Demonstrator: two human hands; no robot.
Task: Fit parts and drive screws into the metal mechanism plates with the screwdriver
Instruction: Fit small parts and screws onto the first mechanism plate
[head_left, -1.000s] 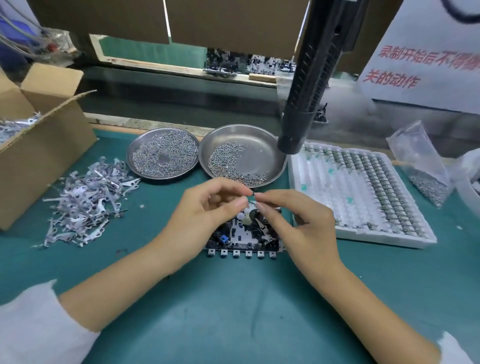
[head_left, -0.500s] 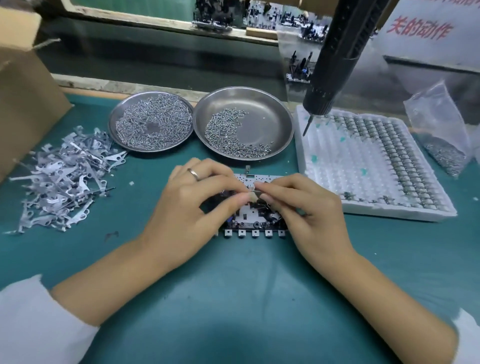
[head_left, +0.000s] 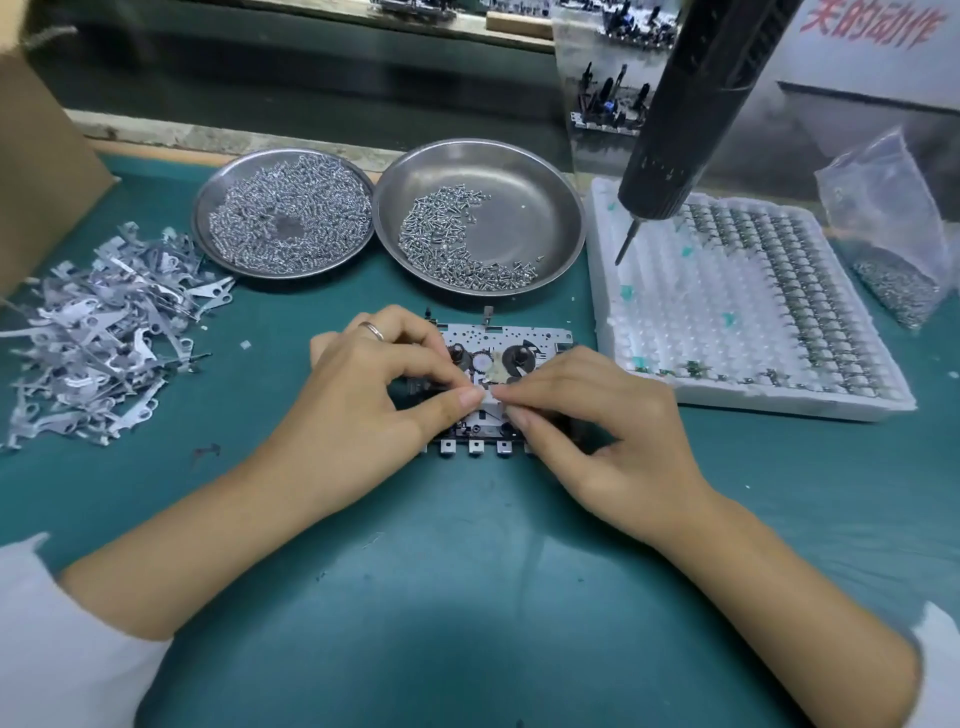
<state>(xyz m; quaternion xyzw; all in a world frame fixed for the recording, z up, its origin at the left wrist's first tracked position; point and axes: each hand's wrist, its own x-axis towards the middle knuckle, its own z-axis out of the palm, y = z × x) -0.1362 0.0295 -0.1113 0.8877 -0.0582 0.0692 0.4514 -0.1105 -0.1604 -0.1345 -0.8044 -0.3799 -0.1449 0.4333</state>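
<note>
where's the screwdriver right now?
Head view, upper right: the screwdriver hangs unheld, its tip over the near-left part of the white tray, right of the two steel dishes.

The mechanism plate (head_left: 506, 343) lies on the desk (head_left: 467, 597) at the middle, with the left hand (head_left: 363, 400) and right hand (head_left: 613, 431) on its near part. Far of it two dishes (head_left: 550, 197) of screws sit side by side; a heap of metal levers (head_left: 98, 332) lies left, a parts tray (head_left: 753, 306) right, under the hanging screwdriver (head_left: 691, 114)
</note>
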